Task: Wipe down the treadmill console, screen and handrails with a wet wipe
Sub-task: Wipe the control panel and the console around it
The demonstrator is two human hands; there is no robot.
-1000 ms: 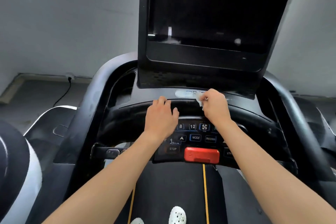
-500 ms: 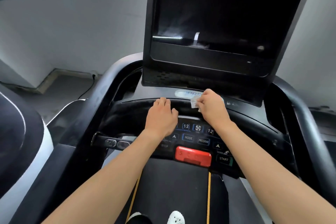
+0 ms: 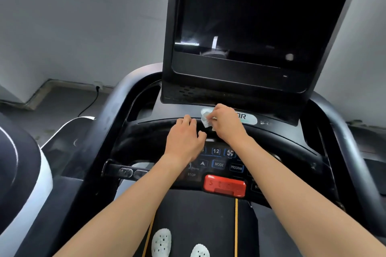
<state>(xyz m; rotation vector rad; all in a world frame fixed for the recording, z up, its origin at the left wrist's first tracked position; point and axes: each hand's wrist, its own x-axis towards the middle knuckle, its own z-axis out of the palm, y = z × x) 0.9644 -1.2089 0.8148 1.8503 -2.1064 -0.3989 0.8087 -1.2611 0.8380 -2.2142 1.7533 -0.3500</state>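
A black treadmill console (image 3: 271, 144) with lit buttons and a red stop key (image 3: 224, 185) fills the middle of the head view. Above it stands a large dark screen (image 3: 250, 16). My right hand (image 3: 226, 124) pinches a small crumpled white wet wipe (image 3: 205, 120) against the silver logo strip (image 3: 247, 118) just under the screen. My left hand (image 3: 184, 141) rests flat, fingers relaxed, on the console's curved upper ridge beside the wipe. Black handrails run down the left (image 3: 108, 131) and right (image 3: 355, 162).
A second machine with a white and black shroud (image 3: 25, 173) stands at the left. A cable (image 3: 89, 104) runs from a wall socket over the grey floor. My white perforated shoes (image 3: 161, 242) stand on the belt below.
My right hand has slid the wipe leftwards along the logo strip, closer to my left hand. The camera has tilted up and left, showing more of the screen and window.
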